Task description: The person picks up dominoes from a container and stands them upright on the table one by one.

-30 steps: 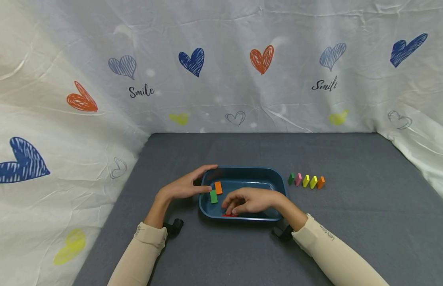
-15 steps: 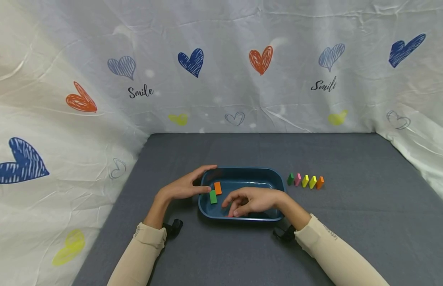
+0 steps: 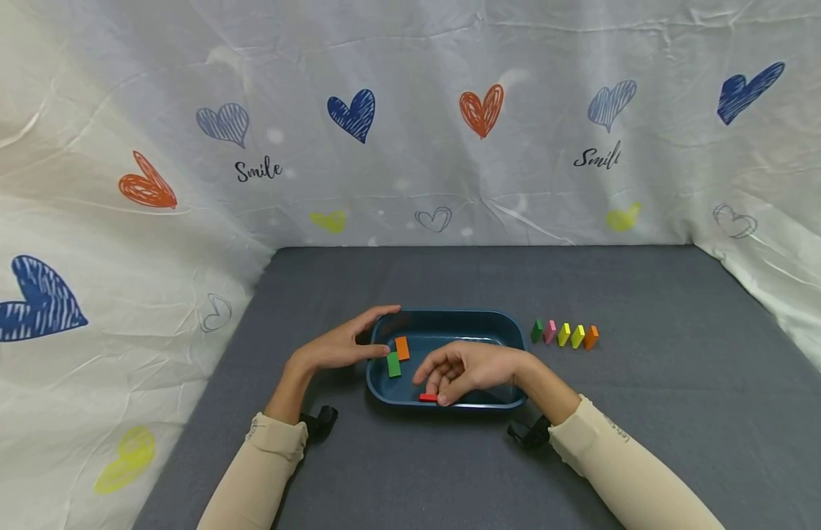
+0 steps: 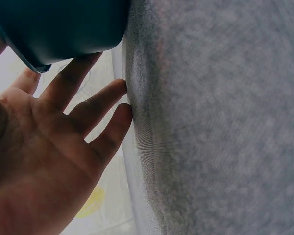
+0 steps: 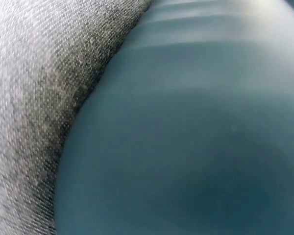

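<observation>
A dark blue tray [image 3: 450, 407] sits on the grey cloth. My left hand [image 3: 340, 347] is at its left end, thumb reaching over the rim and index finger along the far corner. In the left wrist view the other fingers [image 4: 95, 107] are spread, nearly straight, beside the tray's outer wall [image 4: 78, 29]. Inside the tray, my right hand [image 3: 473, 370] pinches a red domino [image 3: 428, 397] between thumb and fingers, close to the near wall. A green domino [image 3: 393, 364] and an orange domino [image 3: 402, 348] lie near my left thumb. The right wrist view is filled by the tray's wall [image 5: 186, 137].
Right of the tray several dominoes stand upright in a row: green [image 3: 537, 330], pink [image 3: 550, 332], yellow ones [image 3: 564, 335] and orange [image 3: 591, 338]. A white curtain [image 3: 410, 169] with printed hearts hangs behind and along the left side of the table.
The red domino, seen flat near the wall and then hidden by the fingers, now shows between my right fingertips. My right hand has risen slightly. The left hand stays at the tray.
</observation>
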`<state>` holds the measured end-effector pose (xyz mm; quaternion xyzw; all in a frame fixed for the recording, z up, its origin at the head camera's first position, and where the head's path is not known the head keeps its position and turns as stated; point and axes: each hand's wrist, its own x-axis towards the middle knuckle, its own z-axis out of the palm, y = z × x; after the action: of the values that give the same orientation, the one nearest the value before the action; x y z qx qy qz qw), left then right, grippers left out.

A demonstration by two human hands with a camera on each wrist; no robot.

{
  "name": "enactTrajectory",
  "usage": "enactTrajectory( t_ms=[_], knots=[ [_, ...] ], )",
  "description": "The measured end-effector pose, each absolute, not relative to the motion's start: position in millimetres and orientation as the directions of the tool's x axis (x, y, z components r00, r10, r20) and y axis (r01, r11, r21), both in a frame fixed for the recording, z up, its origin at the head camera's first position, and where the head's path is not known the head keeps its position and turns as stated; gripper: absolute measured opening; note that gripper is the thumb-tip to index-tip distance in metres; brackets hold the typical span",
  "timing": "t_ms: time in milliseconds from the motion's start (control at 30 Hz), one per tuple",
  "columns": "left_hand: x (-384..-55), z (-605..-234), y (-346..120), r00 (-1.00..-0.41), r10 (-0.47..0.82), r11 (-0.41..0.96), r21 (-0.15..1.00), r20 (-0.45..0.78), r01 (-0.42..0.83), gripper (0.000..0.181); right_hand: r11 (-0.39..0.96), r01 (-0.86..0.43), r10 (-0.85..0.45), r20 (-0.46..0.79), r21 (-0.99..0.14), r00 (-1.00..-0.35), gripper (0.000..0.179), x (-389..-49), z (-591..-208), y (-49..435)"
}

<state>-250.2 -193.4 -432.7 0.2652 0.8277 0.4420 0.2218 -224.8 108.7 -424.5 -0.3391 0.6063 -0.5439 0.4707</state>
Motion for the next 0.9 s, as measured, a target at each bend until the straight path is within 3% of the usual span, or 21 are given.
enactTrajectory(
  t_ms=[233, 367, 633, 900],
  knots=[
    [-250, -432, -193, -0.758, 0.639, 0.471, 0.845, -0.131, 0.251, 0.072, 0.173, 0.114, -0.925, -0.201, -0.978, -0.321, 0.052, -225, -424, 113],
    [-249, -431, -193, -0.76, 0.636, 0.474, 0.845, -0.133, 0.249, 0.072, 0.139, 0.055, -0.919, -0.149, -0.989, -0.365, 0.049, -224, -420, 122],
    [-247, -430, -194, -0.759, 0.637, 0.483, 0.836, -0.132, 0.261, 0.073, 0.047, -0.102, -0.812, 0.021, -0.994, -0.583, 0.036, -220, -398, 168],
    [-248, -430, -195, -0.758, 0.639, 0.481, 0.837, -0.13, 0.261, 0.074, 0.06, -0.201, -0.553, 0.135, -0.978, -0.822, 0.031, -216, -386, 238]
  ],
)
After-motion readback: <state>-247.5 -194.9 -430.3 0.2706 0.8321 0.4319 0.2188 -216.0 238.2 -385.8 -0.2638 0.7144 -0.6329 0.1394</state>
